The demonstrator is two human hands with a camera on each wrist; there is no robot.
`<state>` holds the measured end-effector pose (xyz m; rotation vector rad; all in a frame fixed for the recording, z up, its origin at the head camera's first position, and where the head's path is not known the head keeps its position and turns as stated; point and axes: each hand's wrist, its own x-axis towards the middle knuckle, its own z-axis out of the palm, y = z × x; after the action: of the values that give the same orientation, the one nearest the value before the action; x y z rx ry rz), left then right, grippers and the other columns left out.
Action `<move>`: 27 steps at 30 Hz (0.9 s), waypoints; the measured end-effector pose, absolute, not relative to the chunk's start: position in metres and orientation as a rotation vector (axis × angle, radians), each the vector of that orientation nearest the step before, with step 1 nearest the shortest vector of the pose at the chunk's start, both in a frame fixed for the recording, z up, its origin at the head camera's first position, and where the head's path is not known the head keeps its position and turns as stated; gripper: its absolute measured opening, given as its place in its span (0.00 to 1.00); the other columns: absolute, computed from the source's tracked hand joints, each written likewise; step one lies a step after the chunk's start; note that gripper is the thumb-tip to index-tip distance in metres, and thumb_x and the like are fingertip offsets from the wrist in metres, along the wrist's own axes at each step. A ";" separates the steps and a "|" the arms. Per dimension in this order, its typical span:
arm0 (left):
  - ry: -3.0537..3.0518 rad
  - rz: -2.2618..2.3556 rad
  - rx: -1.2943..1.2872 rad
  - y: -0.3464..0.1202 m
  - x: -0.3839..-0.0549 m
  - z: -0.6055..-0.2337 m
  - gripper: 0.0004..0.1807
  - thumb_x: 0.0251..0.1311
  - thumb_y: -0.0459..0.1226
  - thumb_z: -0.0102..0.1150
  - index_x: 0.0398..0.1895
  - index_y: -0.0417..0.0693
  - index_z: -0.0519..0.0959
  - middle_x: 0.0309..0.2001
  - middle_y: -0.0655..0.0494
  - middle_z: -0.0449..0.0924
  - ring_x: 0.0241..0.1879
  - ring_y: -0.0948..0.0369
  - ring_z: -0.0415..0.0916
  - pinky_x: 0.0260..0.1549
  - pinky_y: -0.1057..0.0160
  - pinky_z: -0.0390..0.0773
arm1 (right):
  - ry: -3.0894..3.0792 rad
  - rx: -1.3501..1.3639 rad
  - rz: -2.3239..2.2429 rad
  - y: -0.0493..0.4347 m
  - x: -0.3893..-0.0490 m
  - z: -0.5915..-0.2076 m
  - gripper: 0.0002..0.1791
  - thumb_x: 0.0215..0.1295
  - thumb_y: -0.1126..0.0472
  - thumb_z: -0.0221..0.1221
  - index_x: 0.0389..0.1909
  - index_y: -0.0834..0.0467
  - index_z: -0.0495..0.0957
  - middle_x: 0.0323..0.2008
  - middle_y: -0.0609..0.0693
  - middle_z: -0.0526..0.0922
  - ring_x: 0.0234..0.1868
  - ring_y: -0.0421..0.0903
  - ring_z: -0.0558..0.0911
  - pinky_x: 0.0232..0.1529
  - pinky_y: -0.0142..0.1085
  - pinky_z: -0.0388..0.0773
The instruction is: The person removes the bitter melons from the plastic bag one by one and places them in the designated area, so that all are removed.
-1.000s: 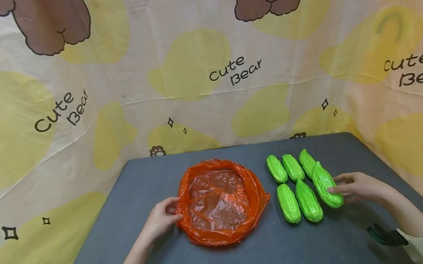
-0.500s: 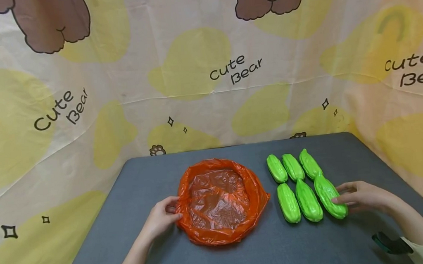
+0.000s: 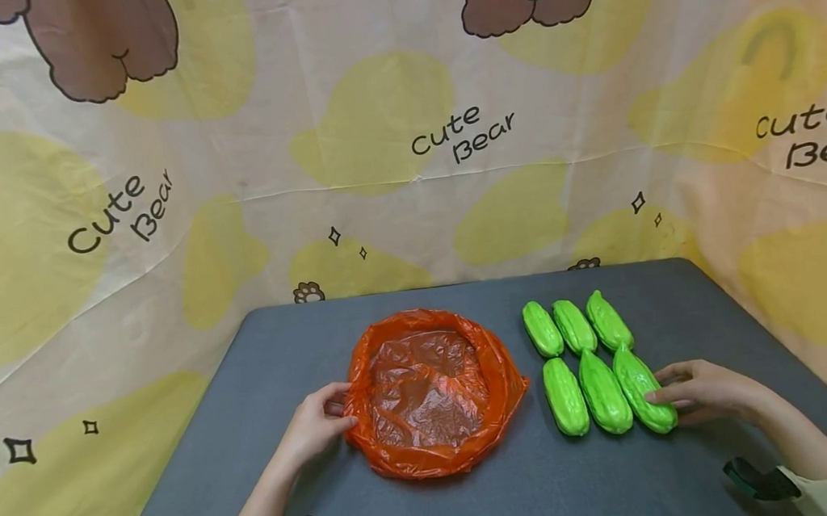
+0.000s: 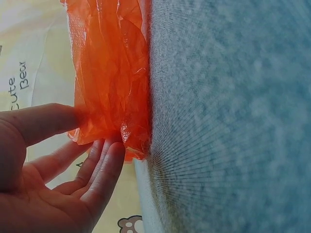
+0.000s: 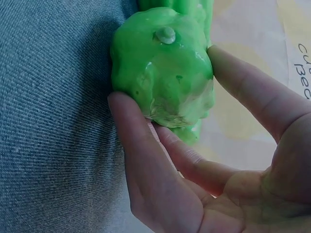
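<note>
An orange-red plastic bag (image 3: 437, 460) lies on the table with its rim rolled open into a wide ring. My left hand (image 3: 317, 423) pinches the bag's left edge, thumb over the rim and fingers against its side; the left wrist view shows the thumb on the orange film (image 4: 112, 73). At the right, my right hand (image 3: 711, 388) grips the blunt stem end of a shiny green bitter melon (image 3: 638, 382) between thumb and fingers. It lies as the rightmost of the near row. In the right wrist view, the stem end of this bitter melon (image 5: 163, 68) faces the palm.
Several other bitter melons lie in two rows, such as one in the near row (image 3: 603, 397) and one in the far row (image 3: 608, 320). Behind the grey table (image 3: 303, 331) hangs a patterned cloth (image 3: 373, 115).
My right hand has brought its bitter melon nearer and down to the end of the near row, then slightly left beside its neighbour. The left hand and bag have stayed in place.
</note>
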<state>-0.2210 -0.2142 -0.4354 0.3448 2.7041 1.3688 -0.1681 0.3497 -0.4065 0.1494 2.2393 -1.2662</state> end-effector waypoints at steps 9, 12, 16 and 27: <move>2.706 1.374 0.345 -0.214 -0.221 -0.435 0.25 0.51 0.31 0.67 0.55 0.40 0.75 0.44 0.48 0.81 0.39 0.57 0.79 0.34 0.66 0.79 | 2.234 0.160 -1.258 0.350 -0.169 -0.407 0.43 0.65 0.51 0.57 0.64 0.80 0.52 0.57 0.78 0.65 0.55 0.64 0.76 0.45 0.48 0.79; 2.711 1.368 0.345 -0.214 -0.221 -0.435 0.25 0.51 0.31 0.67 0.55 0.40 0.75 0.44 0.48 0.81 0.39 0.58 0.79 0.34 0.66 0.78 | 2.237 0.172 -1.257 0.350 -0.169 -0.407 0.43 0.65 0.50 0.58 0.64 0.79 0.52 0.57 0.77 0.65 0.54 0.64 0.75 0.45 0.48 0.80; 2.706 1.371 0.354 -0.214 -0.220 -0.434 0.25 0.51 0.32 0.67 0.55 0.41 0.75 0.45 0.48 0.81 0.39 0.58 0.79 0.34 0.66 0.78 | 2.241 0.184 -1.253 0.352 -0.169 -0.407 0.43 0.64 0.50 0.58 0.64 0.79 0.53 0.57 0.77 0.65 0.53 0.62 0.77 0.44 0.47 0.80; 2.687 1.387 0.345 -0.214 -0.221 -0.434 0.25 0.52 0.32 0.67 0.56 0.41 0.75 0.46 0.47 0.80 0.40 0.58 0.79 0.36 0.63 0.79 | 2.235 0.199 -1.264 0.355 -0.169 -0.408 0.44 0.64 0.49 0.58 0.64 0.79 0.52 0.58 0.77 0.65 0.52 0.57 0.78 0.44 0.46 0.80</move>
<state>-0.2210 -0.2141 -0.4340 0.3446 2.6873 1.3867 -0.1690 0.3552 -0.4077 0.1993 2.2348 -1.2637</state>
